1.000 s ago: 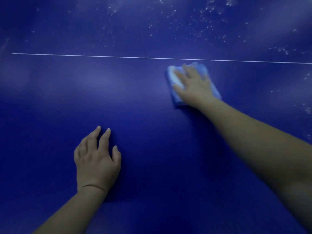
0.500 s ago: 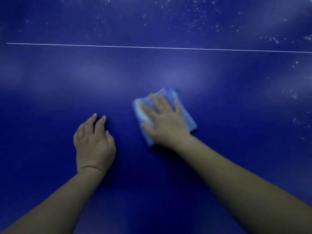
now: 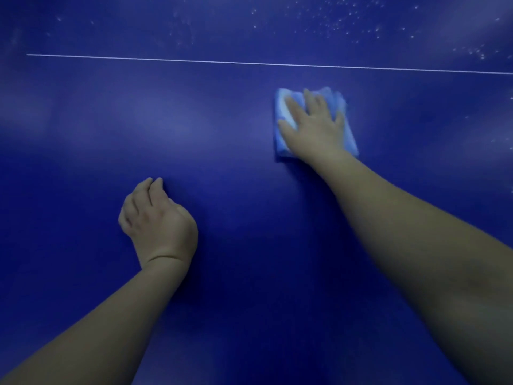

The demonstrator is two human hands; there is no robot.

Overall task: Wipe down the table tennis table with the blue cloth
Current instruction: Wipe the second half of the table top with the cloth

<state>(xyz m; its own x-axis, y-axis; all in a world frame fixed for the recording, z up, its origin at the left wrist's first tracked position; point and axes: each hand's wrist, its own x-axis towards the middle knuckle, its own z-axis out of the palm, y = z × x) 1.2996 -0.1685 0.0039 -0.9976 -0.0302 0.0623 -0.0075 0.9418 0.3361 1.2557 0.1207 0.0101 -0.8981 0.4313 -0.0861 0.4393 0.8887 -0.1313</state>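
Flatly, blue cloth lies pressed beneath the right grip.

Folded blue cloth lies flat on the dark-blue table.

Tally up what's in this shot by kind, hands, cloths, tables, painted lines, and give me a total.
Bare hands: 2, left hand and right hand
Folded light blue cloth: 1
Dark blue table tennis table: 1
Thin white painted line: 1
Total: 5
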